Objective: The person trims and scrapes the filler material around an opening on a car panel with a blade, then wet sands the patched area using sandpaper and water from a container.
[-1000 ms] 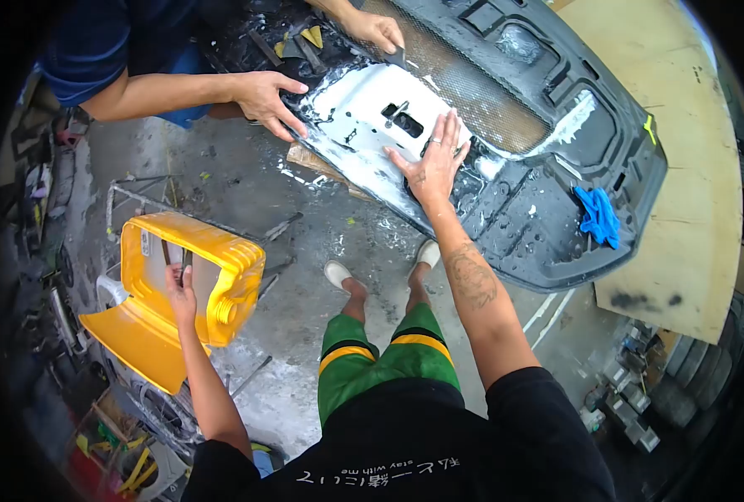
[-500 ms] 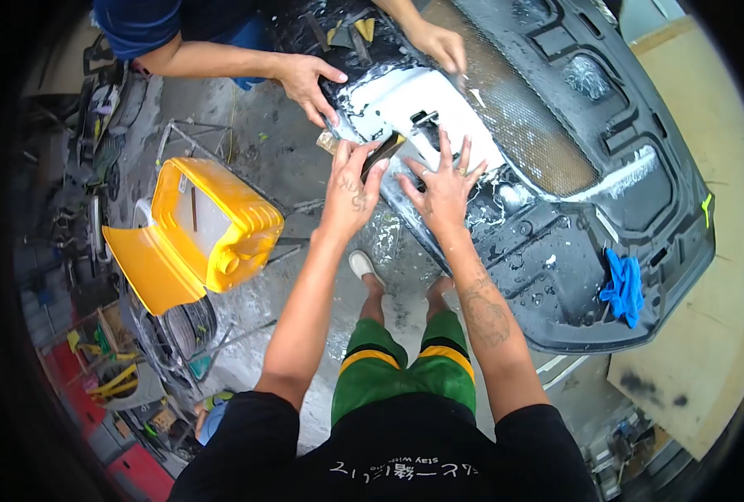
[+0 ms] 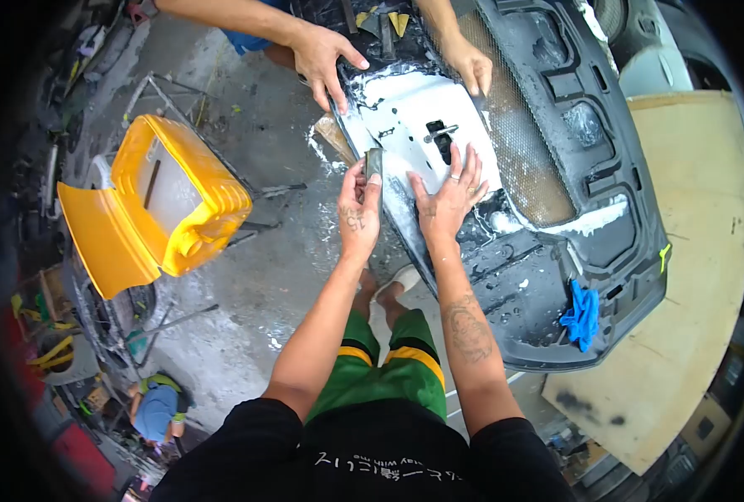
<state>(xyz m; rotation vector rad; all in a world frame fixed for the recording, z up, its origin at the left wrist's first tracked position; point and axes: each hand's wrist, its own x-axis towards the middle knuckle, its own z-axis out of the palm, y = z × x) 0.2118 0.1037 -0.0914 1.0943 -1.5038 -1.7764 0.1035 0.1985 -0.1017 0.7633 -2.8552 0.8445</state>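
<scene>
My left hand [image 3: 359, 213] grips a dark sanding block [image 3: 373, 165] against the left edge of the black panel [image 3: 506, 259]. My right hand [image 3: 449, 201] lies with fingers spread on the panel's white-coated area [image 3: 405, 109], just below a slot with a small metal latch [image 3: 440, 133]. It holds nothing. A co-worker's hand [image 3: 322, 63] rests on the panel's upper left edge. That person's other hand [image 3: 467, 63] is at the border of the white area and the mesh [image 3: 522, 142]; whatever it holds is hard to make out.
At the left stands a cut-open yellow container [image 3: 209, 188] with whitish liquid and a stick inside. A blue glove [image 3: 582, 316] lies on the panel's lower right. A tan board [image 3: 681, 251] is at the right. Another person [image 3: 157, 412] is at the lower left.
My left hand has come from the yellow container to the panel, bringing the dark block. My right hand stays on the white area. The view has shifted.
</scene>
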